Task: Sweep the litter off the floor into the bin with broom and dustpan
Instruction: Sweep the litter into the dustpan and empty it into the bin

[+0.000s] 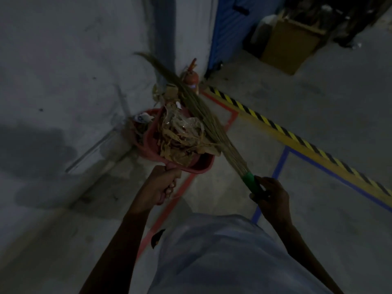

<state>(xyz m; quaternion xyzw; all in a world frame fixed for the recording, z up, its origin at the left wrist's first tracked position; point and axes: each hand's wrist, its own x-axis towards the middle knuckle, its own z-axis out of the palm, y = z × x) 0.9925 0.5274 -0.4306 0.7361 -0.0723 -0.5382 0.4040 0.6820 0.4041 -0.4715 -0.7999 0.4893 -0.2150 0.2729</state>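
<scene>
My left hand (161,187) grips the handle of a red dustpan (201,164), held up over a red bin (137,136) by the wall corner. The pan is piled with litter (182,134): brown tape strips, crumpled clear plastic and bits of cardboard. My right hand (269,196) holds the green handle of a grass broom (203,119). Its bristles lie across the right side of the litter and point up and to the left past the pan. The bin holds some white and brown scraps and is mostly hidden behind the pan.
A red fire extinguisher (192,77) stands against the pillar behind the bin. Red floor tape (232,119), blue floor tape (282,162) and a yellow-black hazard stripe (297,136) cross the concrete floor. A cardboard box (290,45) sits at the back right beside a blue door (231,28).
</scene>
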